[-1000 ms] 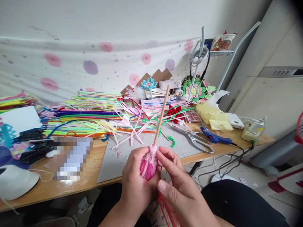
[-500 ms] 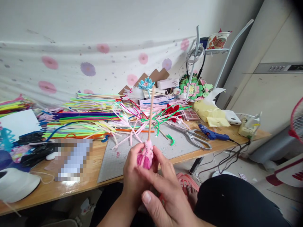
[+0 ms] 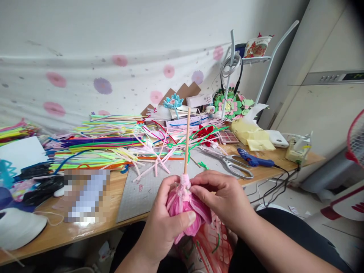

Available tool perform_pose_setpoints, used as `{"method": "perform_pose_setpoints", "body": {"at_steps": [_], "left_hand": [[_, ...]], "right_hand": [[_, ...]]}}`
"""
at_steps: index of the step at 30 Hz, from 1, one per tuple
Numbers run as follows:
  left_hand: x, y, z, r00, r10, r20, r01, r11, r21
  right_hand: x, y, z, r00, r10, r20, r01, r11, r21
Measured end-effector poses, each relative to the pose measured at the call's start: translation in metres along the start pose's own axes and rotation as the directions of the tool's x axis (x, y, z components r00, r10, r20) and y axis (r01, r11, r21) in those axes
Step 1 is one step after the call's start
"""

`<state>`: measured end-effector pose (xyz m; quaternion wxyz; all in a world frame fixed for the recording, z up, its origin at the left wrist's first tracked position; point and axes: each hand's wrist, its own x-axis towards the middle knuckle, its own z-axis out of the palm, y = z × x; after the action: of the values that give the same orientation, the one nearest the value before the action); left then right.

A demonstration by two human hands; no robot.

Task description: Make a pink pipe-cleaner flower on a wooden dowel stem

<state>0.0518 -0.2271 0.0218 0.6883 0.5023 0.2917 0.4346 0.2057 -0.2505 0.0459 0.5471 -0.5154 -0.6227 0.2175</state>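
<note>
A pink flower point(image 3: 190, 220) made of fuzzy stems hangs head down, its thin wooden stick point(image 3: 187, 144) pointing up. My left hand point(image 3: 167, 220) grips the flower from the left, with the thumb laid across its petals. On the other side, my right hand point(image 3: 218, 197) pinches at the wrapped base of the flower, near the foot of the stick. What the right fingertips hold, if anything, is too small to make out.
Bundles of colored pipe cleaners point(image 3: 99, 142) cover the back of the table. Scissors point(image 3: 234, 165) and a blue glue gun point(image 3: 256, 158) lie on the right, near a grey cutting mat point(image 3: 133, 201). A blue flower point(image 3: 173, 101) stands behind, and a fan point(image 3: 355, 144) is at far right.
The flower has tilted, so more of its petals show. My right hand has moved from under it up to its base, while the left thumb now presses over the petals.
</note>
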Motion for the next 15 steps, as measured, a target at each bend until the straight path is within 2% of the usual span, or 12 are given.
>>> {"method": "perform_pose_setpoints", "body": {"at_steps": [4,10,13,15], "left_hand": [[0.0005,-0.0009,0.0010,0.994,0.105,0.010,-0.105,0.969,0.222],[-0.0016,-0.0017,0.0055,0.985,0.170,-0.020,-0.147,0.900,0.410],[-0.0020,-0.0029,0.0063,0.960,0.279,-0.004,-0.225,0.781,0.582],[-0.0021,-0.0039,0.0057,0.921,0.388,0.020,-0.290,0.650,0.702]], "right_hand": [[-0.0018,0.0003,-0.0021,0.991,-0.137,0.005,0.136,0.983,-0.123],[-0.0078,0.0033,0.0010,0.969,-0.246,-0.003,0.232,0.919,-0.320],[-0.0097,0.0030,0.0035,0.960,-0.279,0.030,0.267,0.877,-0.400],[-0.0098,0.0010,0.0054,0.965,-0.260,0.037,0.251,0.876,-0.412]]}}
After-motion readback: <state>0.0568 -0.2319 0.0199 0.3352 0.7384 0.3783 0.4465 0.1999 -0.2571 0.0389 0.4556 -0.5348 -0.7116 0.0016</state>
